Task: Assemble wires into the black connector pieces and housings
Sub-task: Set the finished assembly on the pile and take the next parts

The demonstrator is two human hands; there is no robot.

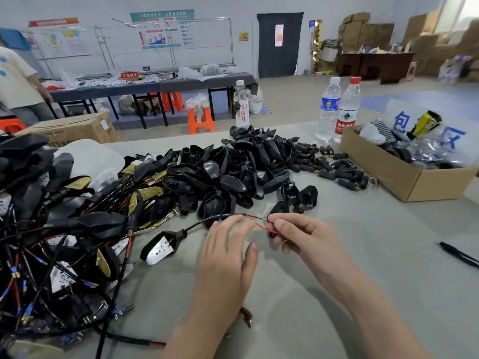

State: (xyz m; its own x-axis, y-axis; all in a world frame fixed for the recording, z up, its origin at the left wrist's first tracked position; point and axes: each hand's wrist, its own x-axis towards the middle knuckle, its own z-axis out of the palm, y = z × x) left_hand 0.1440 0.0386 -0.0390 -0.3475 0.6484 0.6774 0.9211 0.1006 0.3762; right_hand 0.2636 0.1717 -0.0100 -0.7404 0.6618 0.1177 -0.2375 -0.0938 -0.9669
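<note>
Well to the left of the left hand (228,255) we note a tangle of wired assemblies (64,229): black shells with cables and blue-tipped leads already fitted. We judge these to be completed units, so a good share of the work is done.

Just left of the left hand lies the housing in work (162,246), open side up with its perforated metal board showing. A black cable (204,221) leaves its neck and runs up to the left fingertips. This unit is therefore wired at the housing end only.

The left hand is spread wide, with fingers extended over the cable end and the thumb held apart below; we see it closed on nothing.

Between the two hands the red wire (260,226) emerges from the cable sheath. The right hand (303,237) pinches this wire between thumb and forefinger. A small dark part shows under its fingers; we cannot tell whether it is a connector piece.

Beyond both hands sits a large heap of empty housings (228,172), and beyond and right of the right hand a scatter of loose connector pieces (334,167). We judge that many units remain to be assembled.

Further right stand a cardboard box (383,174) and, well right of the right hand, a pen (458,255).
</note>
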